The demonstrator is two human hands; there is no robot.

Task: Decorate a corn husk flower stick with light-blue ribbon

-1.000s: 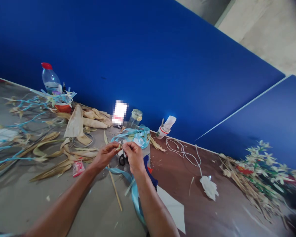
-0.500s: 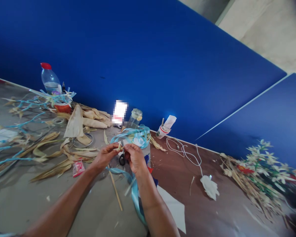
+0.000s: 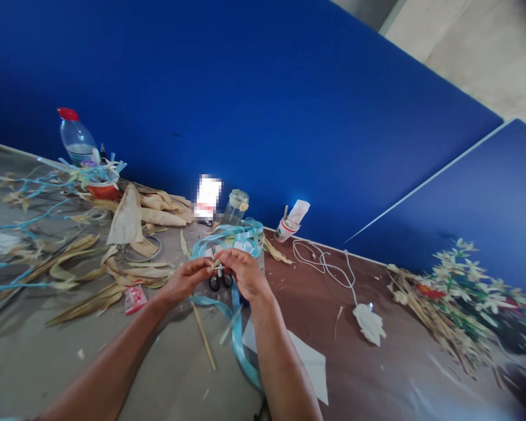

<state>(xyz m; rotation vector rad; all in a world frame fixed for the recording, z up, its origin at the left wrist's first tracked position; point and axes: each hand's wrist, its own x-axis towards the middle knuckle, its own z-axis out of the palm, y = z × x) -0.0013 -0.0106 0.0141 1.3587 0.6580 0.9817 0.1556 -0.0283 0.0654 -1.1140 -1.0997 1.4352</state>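
Between my two hands is a small pale yellow-green piece of corn husk [image 3: 216,265], too small to make out in detail. My left hand [image 3: 188,279] pinches it from the left with thumb and fingertips. From the other side my right hand [image 3: 247,275] closes its fingertips on the same piece. Black-handled scissors [image 3: 214,283] lie just below the fingers, their blades partly hidden. Behind the hands a light blue ribbon [image 3: 256,234] lies in loops, and its tail runs down beside my right forearm.
Dry corn husks [image 3: 129,216] and a pink packet [image 3: 135,299] lie left. A red-capped bottle [image 3: 76,137], a glass jar [image 3: 236,206] and a paper cup [image 3: 286,230] stand along the blue partition [image 3: 263,105]. A white cable [image 3: 328,272] and white flowers [image 3: 469,275] are right.
My right hand has turned slightly over the piece and moved closer to the left fingertips. More of the scissors' handles shows below. The whole view has shifted a little.
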